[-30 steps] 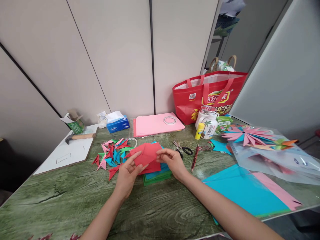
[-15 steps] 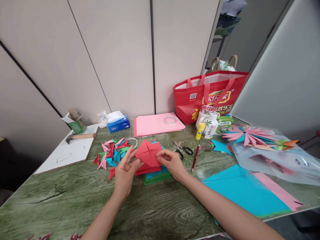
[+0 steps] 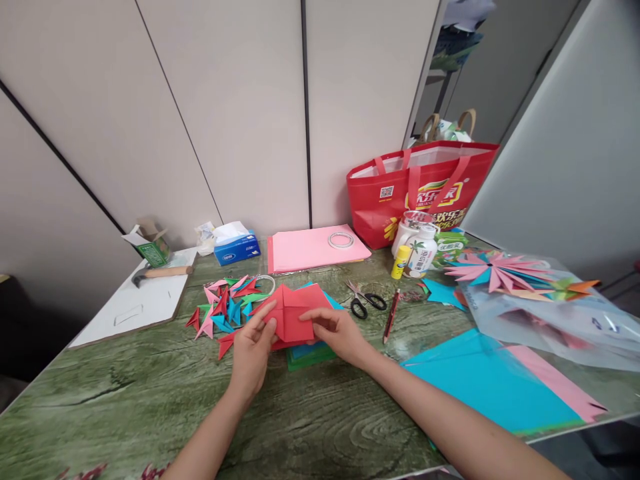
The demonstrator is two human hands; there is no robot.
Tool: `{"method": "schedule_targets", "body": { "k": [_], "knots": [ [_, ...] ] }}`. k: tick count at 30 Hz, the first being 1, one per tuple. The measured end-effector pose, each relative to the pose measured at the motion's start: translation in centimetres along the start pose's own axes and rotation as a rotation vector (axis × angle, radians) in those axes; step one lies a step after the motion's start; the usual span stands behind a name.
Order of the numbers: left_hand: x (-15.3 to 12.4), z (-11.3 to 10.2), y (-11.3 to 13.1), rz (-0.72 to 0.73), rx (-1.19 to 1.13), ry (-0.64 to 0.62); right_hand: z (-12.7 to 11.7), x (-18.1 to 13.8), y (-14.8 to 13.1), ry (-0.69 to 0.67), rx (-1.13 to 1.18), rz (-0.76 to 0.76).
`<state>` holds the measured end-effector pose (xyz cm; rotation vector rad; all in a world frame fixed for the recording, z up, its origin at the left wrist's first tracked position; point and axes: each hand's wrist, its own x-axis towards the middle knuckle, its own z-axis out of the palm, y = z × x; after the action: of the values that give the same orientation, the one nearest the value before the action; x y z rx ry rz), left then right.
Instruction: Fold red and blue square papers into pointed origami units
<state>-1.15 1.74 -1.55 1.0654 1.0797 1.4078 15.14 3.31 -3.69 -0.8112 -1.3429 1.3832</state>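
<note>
A creased piece of red paper is held up between my two hands, its folds meeting along a vertical crease. My left hand pinches its left side between thumb and fingers. On the right side, my right hand grips the edge with thumb and forefinger. Beneath the held piece lies a stack of coloured sheets, with green paper at the bottom and blue and red above. Just beyond my left hand is a pile of small folded paper pieces in red, pink, blue and green.
Scissors, a dark red pencil and a yellow glue stick lie or stand right of the stack. Pink sheets, a tissue box, a hammer and a red bag are behind. Blue paper lies right.
The red paper has turned and shifted from a flat diamond to a folded shape with a vertical crease. My right hand has moved slightly left along it.
</note>
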Motion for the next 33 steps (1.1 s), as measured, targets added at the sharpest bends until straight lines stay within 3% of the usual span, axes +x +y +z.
{"method": "schedule_targets", "body": {
  "k": [6,12,21,33],
  "knots": [
    [-0.06,0.10,-0.09,0.009,-0.011,-0.063,0.04,-0.42,-0.60,-0.079,-0.212,-0.120],
    [0.05,-0.16,-0.66,0.003,0.026,-0.063,-0.06,-0.64,-0.60,-0.050,-0.345,-0.148],
    [-0.11,0.09,-0.47,0.024,0.065,-0.042,-0.16,-0.38,-0.34,0.067,-0.303,-0.119],
    [-0.58,0.52,0.12,-0.046,-0.075,-0.122,-0.23,-0.24,-0.28,0.128,-0.270,-0.138]
  ]
}}
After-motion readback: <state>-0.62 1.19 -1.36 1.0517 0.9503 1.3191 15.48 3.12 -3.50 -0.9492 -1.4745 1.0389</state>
